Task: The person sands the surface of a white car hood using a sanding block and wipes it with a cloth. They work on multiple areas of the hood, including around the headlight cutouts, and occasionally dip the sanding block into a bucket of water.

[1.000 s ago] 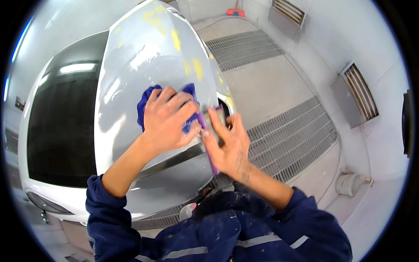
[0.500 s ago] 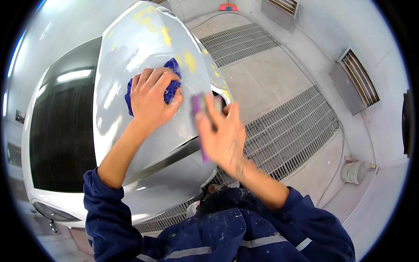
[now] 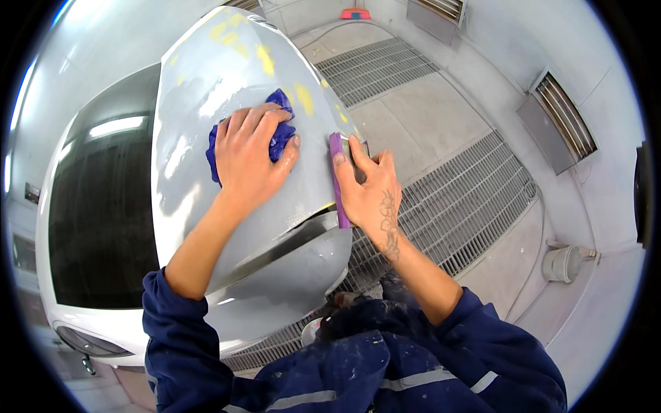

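Observation:
Sanded grey primer covers the car panel [image 3: 200,151] in front of me, with several yellow patches at its far part and along its right edge. My left hand [image 3: 251,158] presses a crumpled blue-purple cloth [image 3: 282,141] onto the panel, fingers curled over it. At the panel's right edge, my right hand [image 3: 368,182] grips a long purple sanding block [image 3: 337,179] between thumb and fingers. The block stands lengthwise along that edge, near the end of a dark recessed gap [image 3: 282,244]. My palm hides part of what lies behind the block.
To the left is the car's dark window glass [image 3: 103,199]. Metal floor grating [image 3: 454,199] runs beside the car on the right. A grey bucket [image 3: 561,265] stands by the right wall, below a louvred wall vent [image 3: 561,124]. A red brush head [image 3: 355,14] lies at the back.
My right hand and the sanding block have moved right, to the panel's edge, and are no longer blurred. My left hand with the cloth sits slightly further right in view.

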`<state>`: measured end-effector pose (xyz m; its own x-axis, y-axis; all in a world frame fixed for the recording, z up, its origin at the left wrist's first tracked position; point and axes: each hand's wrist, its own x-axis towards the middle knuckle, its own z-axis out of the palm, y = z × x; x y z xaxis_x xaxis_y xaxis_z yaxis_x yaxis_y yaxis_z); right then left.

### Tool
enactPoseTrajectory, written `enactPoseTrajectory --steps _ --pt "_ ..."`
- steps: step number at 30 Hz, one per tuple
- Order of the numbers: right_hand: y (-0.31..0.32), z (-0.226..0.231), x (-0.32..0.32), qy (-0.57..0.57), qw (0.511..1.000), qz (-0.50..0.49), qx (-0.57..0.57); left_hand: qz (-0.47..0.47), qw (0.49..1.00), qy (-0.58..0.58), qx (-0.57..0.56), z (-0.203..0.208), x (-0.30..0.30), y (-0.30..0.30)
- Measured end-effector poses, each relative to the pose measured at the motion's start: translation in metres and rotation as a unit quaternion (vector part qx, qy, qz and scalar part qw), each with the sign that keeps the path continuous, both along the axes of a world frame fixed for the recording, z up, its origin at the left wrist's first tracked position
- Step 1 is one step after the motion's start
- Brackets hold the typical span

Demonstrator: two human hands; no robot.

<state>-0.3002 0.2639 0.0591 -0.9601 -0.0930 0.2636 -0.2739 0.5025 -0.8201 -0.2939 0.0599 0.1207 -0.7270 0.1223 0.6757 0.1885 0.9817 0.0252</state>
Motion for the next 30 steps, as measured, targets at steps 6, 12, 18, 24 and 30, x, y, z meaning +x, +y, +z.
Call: enactPoseTrajectory --steps 6,12,18,24,30 --pt "0.008 -0.002 0.027 0.059 0.996 0.047 0.037 0.005 1.0 -0.002 -0.011 -0.001 0.003 -0.005" --pt "0.005 0.007 0.047 0.062 0.996 0.067 0.014 0.004 1.0 0.0 -0.011 -0.003 0.003 -0.007" --pt "0.006 -0.004 0.007 -0.015 1.0 0.006 0.007 0.004 1.0 -0.01 -0.013 -0.001 0.003 -0.004" --pt "0.004 -0.002 -0.007 -0.042 0.998 0.035 0.027 0.017 0.999 -0.02 -0.019 0.005 0.004 -0.006" --pt "0.013 -0.009 0.014 0.005 0.993 0.11 -0.039 0.016 0.999 -0.041 -0.03 0.003 0.007 -0.008"
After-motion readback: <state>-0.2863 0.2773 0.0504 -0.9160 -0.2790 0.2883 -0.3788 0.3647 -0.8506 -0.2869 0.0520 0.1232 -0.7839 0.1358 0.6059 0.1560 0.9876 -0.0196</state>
